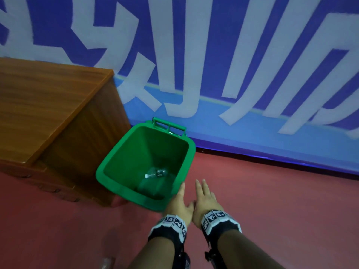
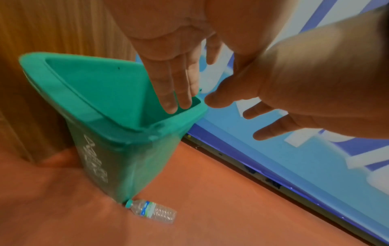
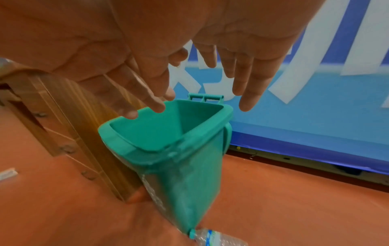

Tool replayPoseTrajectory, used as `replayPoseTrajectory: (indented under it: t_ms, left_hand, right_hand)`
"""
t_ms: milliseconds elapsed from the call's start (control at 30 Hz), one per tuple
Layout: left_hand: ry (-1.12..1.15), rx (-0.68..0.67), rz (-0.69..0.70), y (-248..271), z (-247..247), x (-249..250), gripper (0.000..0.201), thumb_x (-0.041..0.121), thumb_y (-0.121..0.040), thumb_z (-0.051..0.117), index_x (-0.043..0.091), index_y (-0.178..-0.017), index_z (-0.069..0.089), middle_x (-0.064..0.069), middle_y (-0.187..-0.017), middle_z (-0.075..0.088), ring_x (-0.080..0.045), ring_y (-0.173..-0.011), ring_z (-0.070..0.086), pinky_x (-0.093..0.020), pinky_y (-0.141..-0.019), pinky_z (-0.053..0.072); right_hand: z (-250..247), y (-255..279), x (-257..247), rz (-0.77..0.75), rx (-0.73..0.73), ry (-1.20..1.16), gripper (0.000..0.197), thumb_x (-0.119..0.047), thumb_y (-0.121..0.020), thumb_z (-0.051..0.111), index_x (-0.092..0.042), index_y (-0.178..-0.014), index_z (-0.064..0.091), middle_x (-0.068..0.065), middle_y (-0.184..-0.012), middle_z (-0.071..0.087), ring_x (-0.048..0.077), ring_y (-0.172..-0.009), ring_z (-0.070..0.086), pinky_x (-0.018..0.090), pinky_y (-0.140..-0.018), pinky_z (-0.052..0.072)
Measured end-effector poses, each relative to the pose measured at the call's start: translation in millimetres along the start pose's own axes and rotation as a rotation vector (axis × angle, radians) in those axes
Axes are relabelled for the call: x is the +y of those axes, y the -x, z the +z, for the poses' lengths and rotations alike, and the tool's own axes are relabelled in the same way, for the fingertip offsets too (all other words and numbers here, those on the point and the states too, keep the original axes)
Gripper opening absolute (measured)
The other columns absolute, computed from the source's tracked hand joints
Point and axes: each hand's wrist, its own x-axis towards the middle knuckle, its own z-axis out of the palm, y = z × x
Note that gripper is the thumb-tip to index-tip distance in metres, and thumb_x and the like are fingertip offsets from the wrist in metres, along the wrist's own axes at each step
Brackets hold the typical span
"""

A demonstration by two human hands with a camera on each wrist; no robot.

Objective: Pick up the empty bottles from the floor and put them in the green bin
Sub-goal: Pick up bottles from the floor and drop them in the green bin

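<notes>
Hanging w/ flat, loose fingers, left hand (image 1: 179,202) & right hand (image 1: 205,199) are holding nothing by green bin (image 1: 108,172). One bottle (image 1: 156,172) is lying inside; another bottle (image 2: 151,211) is lying on floor, touching bin's base.

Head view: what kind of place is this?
Probably a stage or hall indoors: a big blue banner with large white lettering, red floor, and a wooden podium-like desk beside the green bin. Cannot say more exactly.
</notes>
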Motion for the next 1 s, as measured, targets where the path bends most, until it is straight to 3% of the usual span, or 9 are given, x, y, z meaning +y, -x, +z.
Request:
replayPoseTrajectory:
  t_ms: [133, 267, 500, 600, 733, 800, 900, 1000]
  left_hand:
    - [0.011, -0.057, -0.043, -28, 74, -44, 0.078, 0.029, -0.091, 0.064, 0.032, -0.154, 0.017, 0.001, -0.146, 0.049, -0.016, -0.126, 0.053, -0.023, -0.100, 0.042]
    - [-0.072, -0.113, -0.064, -87, 149, -121, 0.084, 0.030, -0.091, 0.066, 0.030, -0.155, 0.012, 0.000, -0.153, 0.038, -0.019, -0.135, 0.045, -0.028, -0.107, 0.039]
    - [-0.415, -0.232, -0.010, -211, 247, -245, 0.089, 0.030, -0.092, 0.064, 0.035, -0.155, 0.001, -0.003, -0.161, 0.014, -0.024, -0.141, 0.036, -0.036, -0.110, 0.040]
    - [-0.502, -0.257, -0.016, -249, 268, -294, 0.092, 0.028, -0.091, 0.065, 0.032, -0.155, -0.001, -0.005, -0.162, 0.008, -0.027, -0.146, 0.023, -0.042, -0.116, 0.031]
    - [-0.575, -0.264, -0.036, -278, 288, -350, 0.094, 0.025, -0.089, 0.067, 0.028, -0.156, 0.001, -0.007, -0.163, -0.001, -0.031, -0.149, 0.006, -0.042, -0.120, 0.019]
    - [-0.582, -0.271, -0.071, -283, 298, -372, 0.094, 0.025, -0.089, 0.068, 0.027, -0.156, 0.002, -0.008, -0.162, 0.000, -0.031, -0.149, 0.004, -0.040, -0.120, 0.016]
    - [-0.672, -0.254, -0.045, -289, 310, -395, 0.094, 0.014, -0.083, 0.070, 0.026, -0.154, 0.009, -0.008, -0.152, 0.015, -0.030, -0.140, 0.019, -0.039, -0.117, 0.028]
    - [-0.742, -0.223, -0.040, -292, 316, -403, 0.089, 0.005, -0.076, 0.069, 0.030, -0.147, 0.022, -0.005, -0.145, 0.019, -0.027, -0.133, 0.023, -0.041, -0.110, 0.035]
  right_hand:
    - [47, -40, 70, 0.050, -0.014, 0.074, 0.086, -0.024, -0.093, 0.049, -0.031, -0.155, -0.010, -0.007, -0.162, -0.016, 0.027, -0.149, 0.007, 0.044, -0.115, 0.029]
    - [117, -110, 138, 0.087, -0.051, 0.193, 0.096, -0.037, -0.091, 0.061, -0.029, -0.155, -0.010, -0.006, -0.162, -0.016, 0.026, -0.149, 0.006, 0.046, -0.114, 0.031]
    - [250, -256, 233, 0.086, -0.080, 0.298, 0.099, -0.032, -0.088, 0.066, -0.026, -0.156, -0.007, -0.001, -0.162, -0.016, 0.028, -0.148, 0.006, 0.047, -0.114, 0.032]
    - [296, -304, 258, 0.086, -0.125, 0.336, 0.100, -0.028, -0.087, 0.066, -0.027, -0.155, -0.008, -0.001, -0.162, -0.018, 0.029, -0.148, 0.004, 0.047, -0.113, 0.034]
    - [338, -354, 279, 0.062, -0.177, 0.357, 0.105, -0.008, -0.085, 0.064, -0.029, -0.155, -0.011, -0.004, -0.161, -0.023, 0.030, -0.149, -0.001, 0.050, -0.115, 0.030]
    - [353, -368, 284, 0.065, -0.203, 0.349, 0.099, -0.007, -0.088, 0.060, -0.030, -0.155, -0.009, -0.002, -0.163, -0.012, 0.032, -0.148, 0.002, 0.050, -0.115, 0.029]
    - [374, -376, 286, 0.070, -0.152, 0.401, 0.075, -0.014, -0.096, 0.045, -0.032, -0.155, 0.003, 0.004, -0.151, 0.017, 0.032, -0.139, 0.016, 0.045, -0.108, 0.036]
    - [386, -371, 289, 0.082, -0.118, 0.483, 0.060, -0.015, -0.098, 0.039, -0.029, -0.152, 0.017, 0.005, -0.145, 0.023, 0.029, -0.134, 0.023, 0.041, -0.106, 0.035]
